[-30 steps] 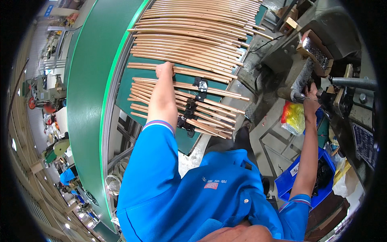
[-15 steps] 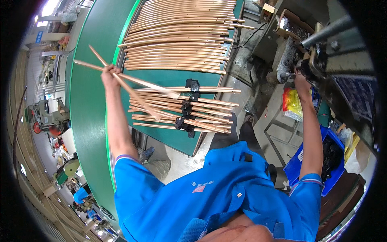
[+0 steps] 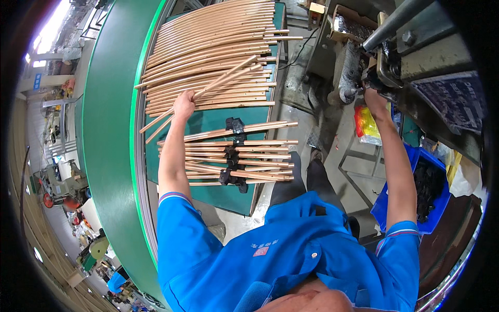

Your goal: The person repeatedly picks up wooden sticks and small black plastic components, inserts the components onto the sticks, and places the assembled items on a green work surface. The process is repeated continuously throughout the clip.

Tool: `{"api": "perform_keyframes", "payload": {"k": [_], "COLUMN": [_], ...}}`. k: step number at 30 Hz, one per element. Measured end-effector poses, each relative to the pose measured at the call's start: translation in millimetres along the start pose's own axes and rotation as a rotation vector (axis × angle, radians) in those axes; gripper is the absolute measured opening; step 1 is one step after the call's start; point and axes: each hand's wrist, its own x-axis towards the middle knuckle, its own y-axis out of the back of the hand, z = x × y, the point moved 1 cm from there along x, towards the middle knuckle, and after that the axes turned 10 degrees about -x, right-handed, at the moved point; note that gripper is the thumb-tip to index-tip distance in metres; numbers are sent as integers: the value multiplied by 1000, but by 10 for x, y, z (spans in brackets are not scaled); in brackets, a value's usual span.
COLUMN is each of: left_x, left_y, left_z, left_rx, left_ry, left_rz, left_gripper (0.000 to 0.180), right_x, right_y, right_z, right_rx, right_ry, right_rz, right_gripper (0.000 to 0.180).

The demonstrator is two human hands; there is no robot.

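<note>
My left hand (image 3: 184, 105) is closed around two copper-coloured tubes (image 3: 227, 82). They cross at a narrow angle and slant over the near part of a wide row of similar tubes (image 3: 208, 47). Closer to my body lies a group of tubes with black joint pieces (image 3: 232, 151) on them. My right hand (image 3: 376, 101) reaches up to a metal machine (image 3: 347, 78) at the right. Its fingers are mostly hidden by the machine's parts, so what they touch cannot be seen.
A green-topped table (image 3: 112, 130) runs along the left. Beside my right forearm stands a blue bin (image 3: 382, 213) of black parts. An open box of small metal pieces (image 3: 353, 25) sits by the machine. A red and yellow bag (image 3: 368, 125) hangs below it.
My left hand has swung the two tubes from over the left green table to over the row, their far ends now pointing up and right. My right hand stays at the machine.
</note>
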Motion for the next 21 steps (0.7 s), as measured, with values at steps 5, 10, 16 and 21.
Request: {"api": "perform_keyframes", "payload": {"k": [5,10,16,21], "left_x": [17,197,462,604], "left_y": [-89,-84,-49,55], "left_z": [-118,-354,-472,35], "left_rx": [-51,24,112,401], "left_ry": [-92,-129,-169,49], "left_rz": [149,147,239,330], "left_gripper": [20,14,16,15], "right_x": [18,-2,81,80], "right_y": [-164,-521,-516,-355], "right_z": [211,663,583,431], "right_rx": [-266,-293,-167,-219], "right_ry": [73,233,276,346], "right_rz": [-153,88,216,333], "right_gripper": [34,38,15,11]}}
